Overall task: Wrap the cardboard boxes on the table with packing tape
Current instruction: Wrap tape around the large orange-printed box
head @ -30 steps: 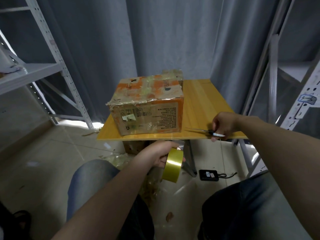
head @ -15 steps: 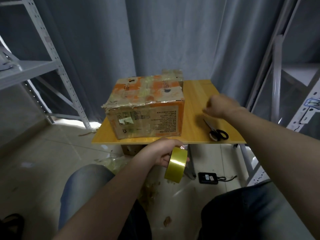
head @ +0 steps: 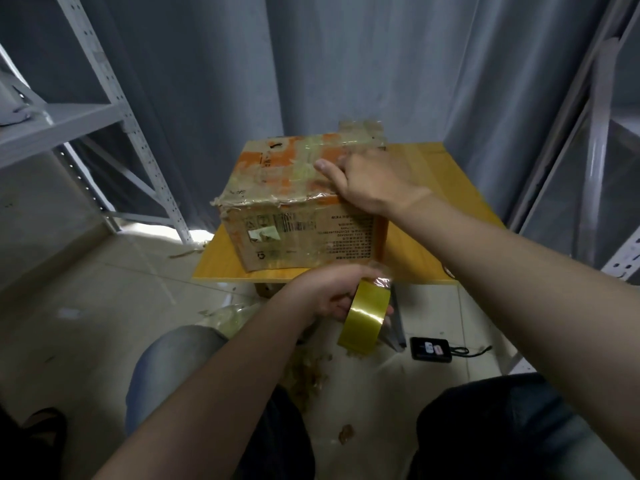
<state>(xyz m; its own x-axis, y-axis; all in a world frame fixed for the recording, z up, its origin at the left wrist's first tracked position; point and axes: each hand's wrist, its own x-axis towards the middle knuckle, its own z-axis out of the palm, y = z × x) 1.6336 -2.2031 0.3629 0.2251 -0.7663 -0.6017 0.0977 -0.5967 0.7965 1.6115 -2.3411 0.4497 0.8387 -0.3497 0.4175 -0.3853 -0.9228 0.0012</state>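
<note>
Head view: a seated person's two bare forearms reach forward to a small table, knees in jeans at the bottom.
Left rack: a grey metal shelf rack (head: 104, 109) stands at the far left against a grey curtain (head: 346, 64).
Floor: pale tiles, with brownish tape scraps (head: 304, 372) lying below the table's near edge.
Table: a yellow wooden table (head: 221, 268) stands at the middle, and the box takes up its left and centre.
Left hand: the left hand (head: 325, 292) hangs just below the table's near edge, fingers curled through and around the roll in a firm grip.
Tape roll: the packing tape roll (head: 365, 315) is shiny yellow-gold and stands on edge in that hand. A crinkled bit of clear tape shows at its top, and whether it reaches the box cannot be told.
Cardboard box: the cardboard box (head: 301, 216) sits on the table, closed, its orange-printed top and front already covered with wrinkled clear tape, a barcode label on the near face.
Right hand: the right hand (head: 367, 181) lies palm down on the box top at its near right corner, thumb stretched out flat to the left. It grasps nothing, and its fingers are blurred.
Black device: a small black device (head: 431, 348) with a cord lies on the floor right of the roll.
Right rack: a second grey rack (head: 595, 133) rises at the right edge.
</note>
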